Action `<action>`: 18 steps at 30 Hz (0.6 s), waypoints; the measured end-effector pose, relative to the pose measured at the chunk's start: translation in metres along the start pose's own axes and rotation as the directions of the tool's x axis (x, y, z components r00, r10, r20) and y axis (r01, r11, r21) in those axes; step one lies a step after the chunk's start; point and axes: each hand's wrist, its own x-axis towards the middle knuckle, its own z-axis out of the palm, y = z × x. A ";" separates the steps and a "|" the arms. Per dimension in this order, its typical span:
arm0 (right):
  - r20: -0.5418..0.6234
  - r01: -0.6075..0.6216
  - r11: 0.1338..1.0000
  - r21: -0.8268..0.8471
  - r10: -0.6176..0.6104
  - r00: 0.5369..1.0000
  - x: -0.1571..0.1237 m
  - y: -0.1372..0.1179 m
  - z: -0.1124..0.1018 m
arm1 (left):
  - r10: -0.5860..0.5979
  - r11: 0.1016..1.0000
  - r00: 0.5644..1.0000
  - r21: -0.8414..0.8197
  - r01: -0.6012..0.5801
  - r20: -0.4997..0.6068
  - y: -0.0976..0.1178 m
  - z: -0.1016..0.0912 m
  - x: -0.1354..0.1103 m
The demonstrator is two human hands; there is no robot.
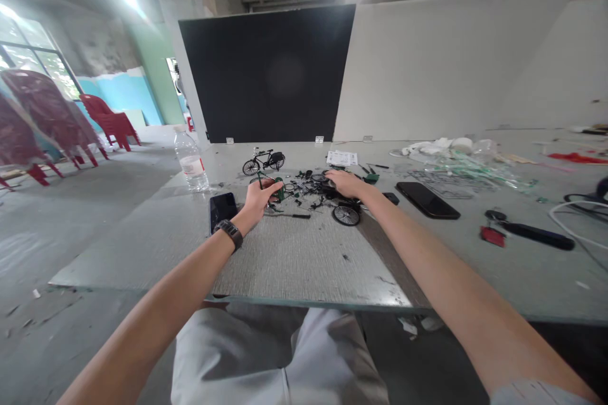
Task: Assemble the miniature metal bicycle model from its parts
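Note:
My left hand [260,198] is closed around a small green model part [279,190], which shows just past my fingers. My right hand [344,183] lies palm down on a scattered pile of small black and green model parts [306,188], with no part visible in its grip. A loose spoked miniature wheel [346,214] sits just below my right hand. Beyond both hands stands a finished-looking miniature black bicycle [264,162]. A black smartphone [223,211] lies close to my left wrist.
A paper instruction sheet [342,157] lies behind the parts. To the right are a second smartphone [427,199], clear plastic sprues [456,168], a black-handled tool [536,235] and a white cable [574,221]. A water bottle [190,161] stands at left; red plastic chairs [107,119] stand beyond the table.

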 end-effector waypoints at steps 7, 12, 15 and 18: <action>0.004 -0.075 0.997 -0.020 0.075 0.997 -0.005 0.016 0.001 | -0.006 1.000 1.000 -0.025 0.006 0.013 -0.001 -0.001 0.001; 0.024 -0.036 0.999 -0.026 0.036 0.999 -0.006 0.013 0.001 | -0.002 1.000 1.000 -0.001 0.002 0.023 -0.004 -0.003 0.003; 0.015 -0.033 0.999 -0.021 0.034 0.999 -0.008 0.010 0.000 | 0.002 1.000 1.000 0.001 -0.002 0.021 -0.005 -0.003 0.004; -0.032 -0.053 0.999 -0.003 0.053 0.998 -0.010 0.009 -0.003 | 0.007 1.000 1.000 -0.012 -0.007 0.014 -0.006 -0.003 0.005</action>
